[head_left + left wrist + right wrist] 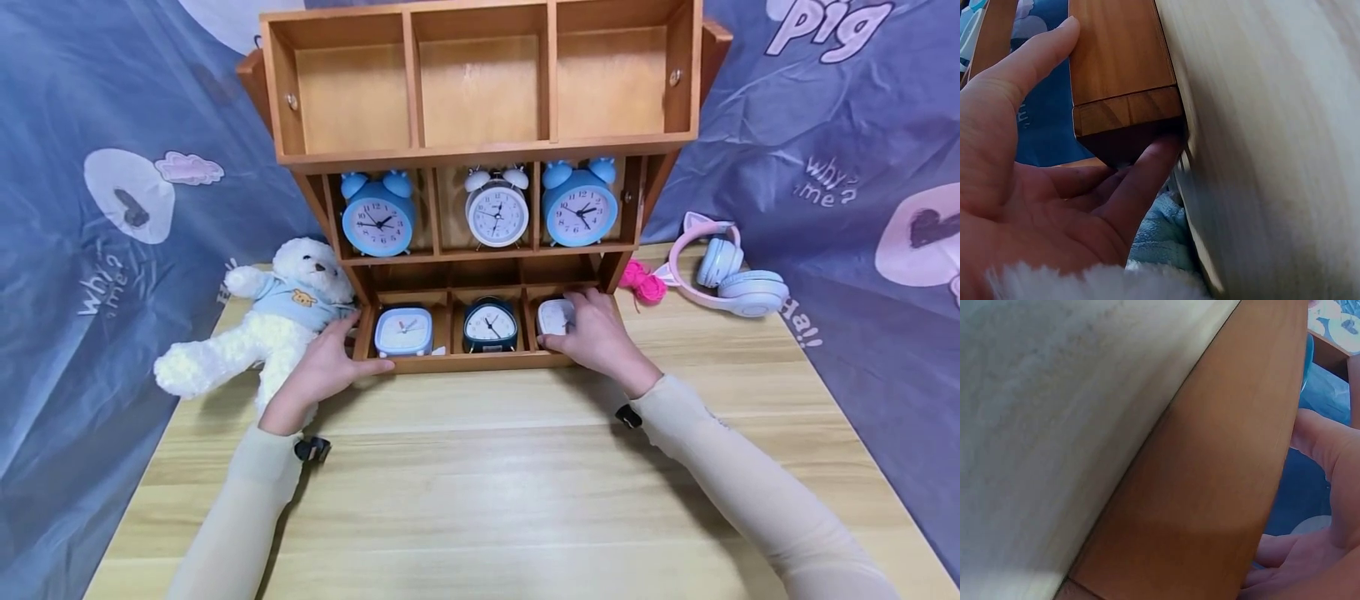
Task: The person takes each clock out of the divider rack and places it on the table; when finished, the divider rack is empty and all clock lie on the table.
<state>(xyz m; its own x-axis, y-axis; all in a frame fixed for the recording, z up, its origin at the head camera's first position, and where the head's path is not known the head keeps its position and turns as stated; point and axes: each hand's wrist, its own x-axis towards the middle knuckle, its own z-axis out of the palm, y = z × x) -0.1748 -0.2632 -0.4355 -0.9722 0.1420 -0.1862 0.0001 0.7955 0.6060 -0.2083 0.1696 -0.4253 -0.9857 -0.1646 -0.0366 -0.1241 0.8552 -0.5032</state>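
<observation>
A wooden tiered shelf (487, 152) stands at the back of the table. At its lower left corner my left hand (327, 367) grips the end, the thumb over the front board and the fingers around the side; the left wrist view shows this wooden corner (1125, 115) between them. In the bottom right compartment my right hand (600, 337) holds a small white alarm clock (553, 317) between thumb and fingers, partly covering it. Beside it, a dark green rounded-triangle clock (490, 325) sits in the middle compartment and a light blue square clock (403, 332) in the left.
Above stand two blue twin-bell clocks (378, 218) (581, 208) and a white twin-bell clock (497, 215). A white teddy bear (288, 308) leans at the left. Pink yarn-like balls (647, 286) and cat-ear headphones (738, 279) lie at the right on the wooden table (495, 492).
</observation>
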